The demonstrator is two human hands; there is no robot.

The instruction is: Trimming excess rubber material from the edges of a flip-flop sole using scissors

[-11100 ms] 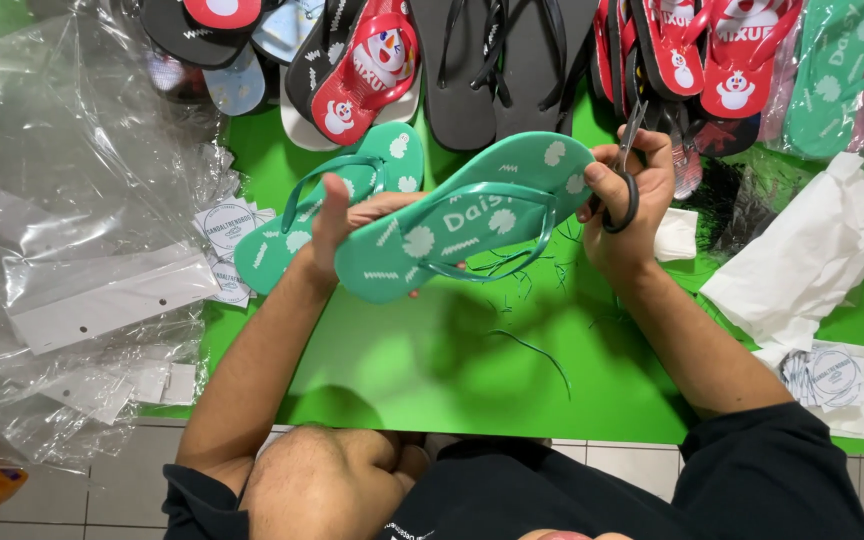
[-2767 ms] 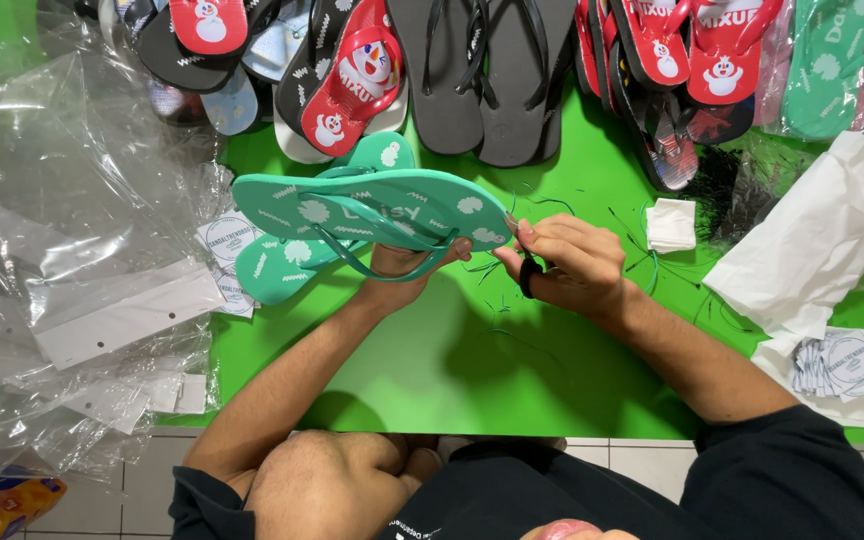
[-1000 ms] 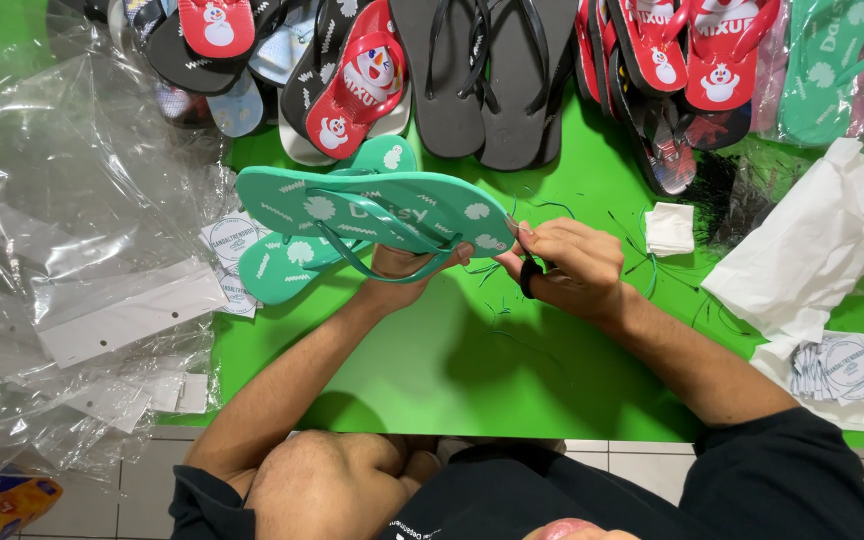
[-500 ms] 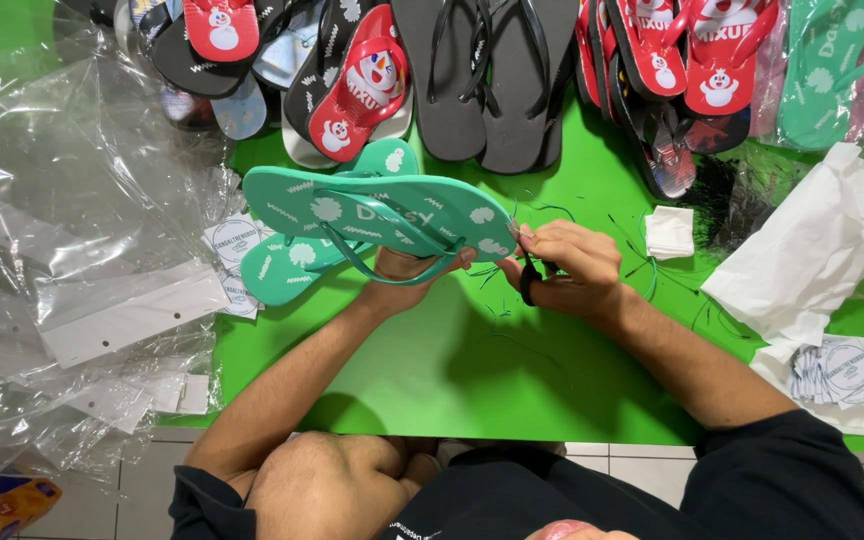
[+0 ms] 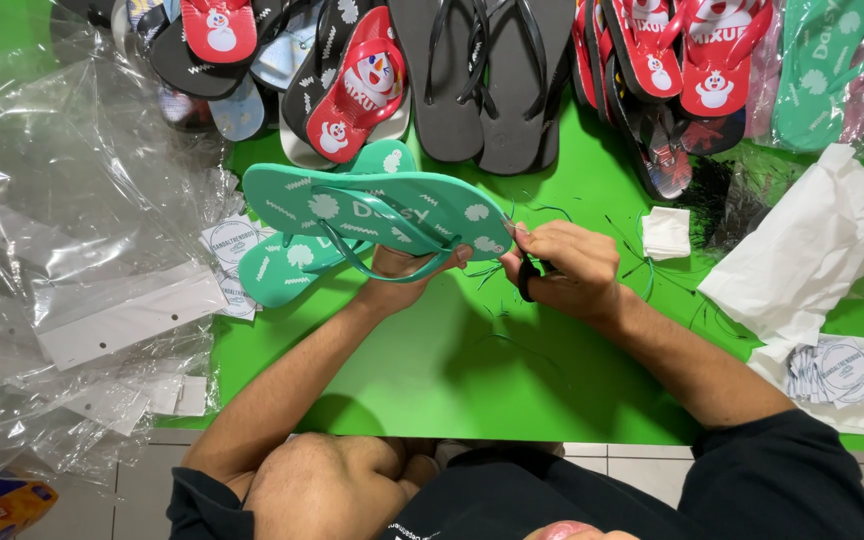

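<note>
Our left hand (image 5: 407, 268) grips the teal flip-flop (image 5: 377, 208); our right hand (image 5: 564, 268) clenches black scissors (image 5: 528, 275), which could nick its edge.

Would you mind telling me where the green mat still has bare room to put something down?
The widest bare patch of the green mat lies between the forearms, below the teal flip-flop and both hands. It is crowded along the top with black flip-flops, left with clear plastic bags, right with white paper.
</note>
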